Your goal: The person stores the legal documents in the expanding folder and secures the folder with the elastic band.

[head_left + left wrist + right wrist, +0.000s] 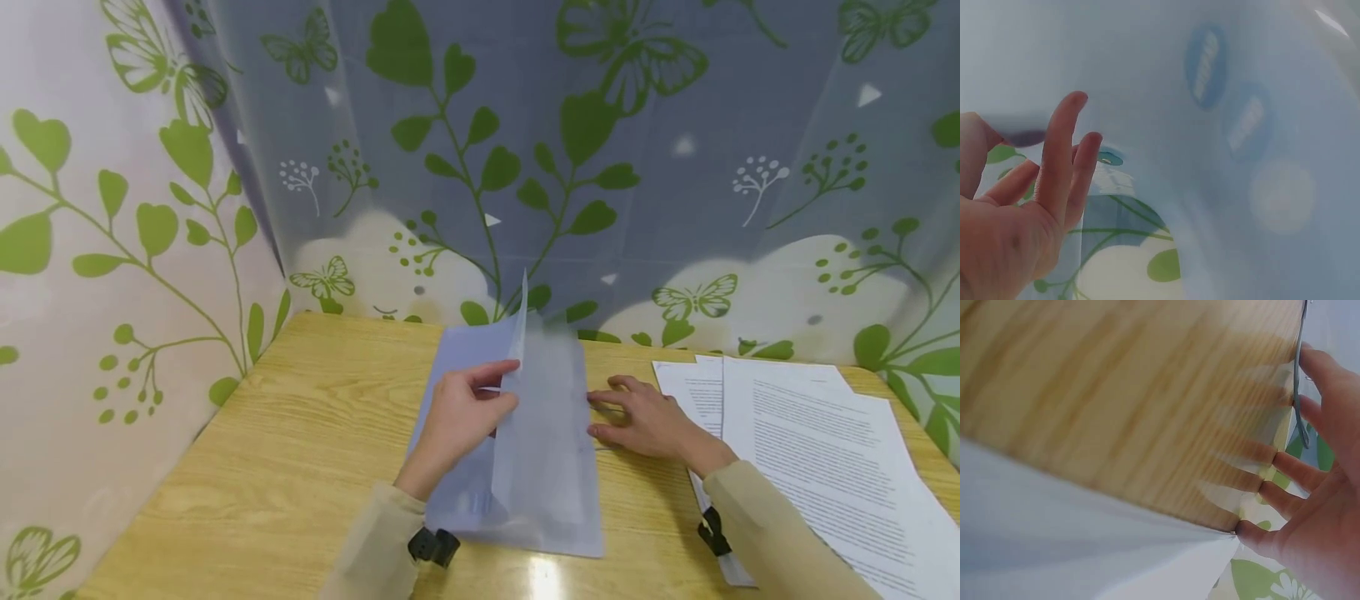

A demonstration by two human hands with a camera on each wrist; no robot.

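A translucent bluish plastic folder (pixel 557 475) lies on the table with its cover (pixel 512 442) raised partway. My left hand (pixel 459 417) pinches the edge of that cover between thumb and fingers. Close up in the left wrist view, the pale sheet fills most of the picture, and two blue oval labels (pixel 1205 67) show on it. At the folder's right edge is my right hand (pixel 647 423), its fingers spread and fingertips touching the tabletop. In the right wrist view those fingertips (pixel 1270 457) lie beside the folder's thin edge (pixel 1299 381).
Several printed paper sheets (pixel 817 450) overlap on the right side of the wooden table (pixel 300 433), partly under the right forearm. A patterned curtain (pixel 480 167) with leaves and butterflies stands behind the table and along its left side.
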